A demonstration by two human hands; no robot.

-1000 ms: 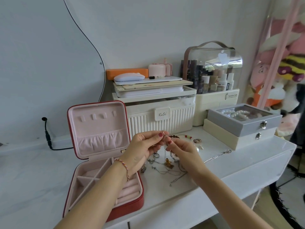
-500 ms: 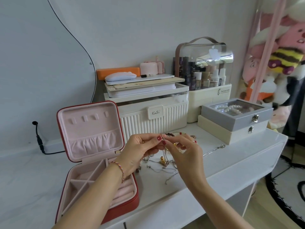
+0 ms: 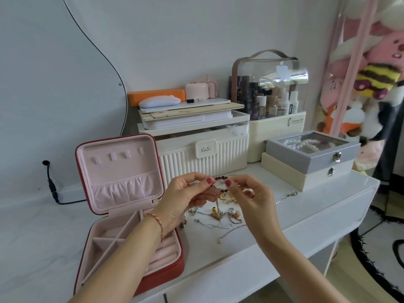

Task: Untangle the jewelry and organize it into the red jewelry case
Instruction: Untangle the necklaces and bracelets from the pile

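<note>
The red jewelry case (image 3: 168, 271) lies open at the left of the white table, its pink lid (image 3: 119, 171) upright and its compartments bare. A tangle of silver and gold jewelry (image 3: 218, 215) lies on the table to its right. My left hand (image 3: 185, 197) and my right hand (image 3: 251, 197) are raised just above the tangle, fingertips close together, each pinching a thin chain (image 3: 216, 193) that hangs down into the pile. A dark red bead bracelet (image 3: 220, 177) shows just behind my fingers.
A ribbed white box (image 3: 203, 158) stands behind the jewelry, with a clear cosmetics organiser (image 3: 271, 101) beside it. Stacked grey and cream boxes (image 3: 310, 160) sit at the right. A silver chain (image 3: 286, 196) lies toward them. A black plug (image 3: 51, 184) lies at the left. The table edge runs close in front.
Both hands stay pinched on the chain above the pile, with only small finger shifts. The view has drifted slightly sideways.
</note>
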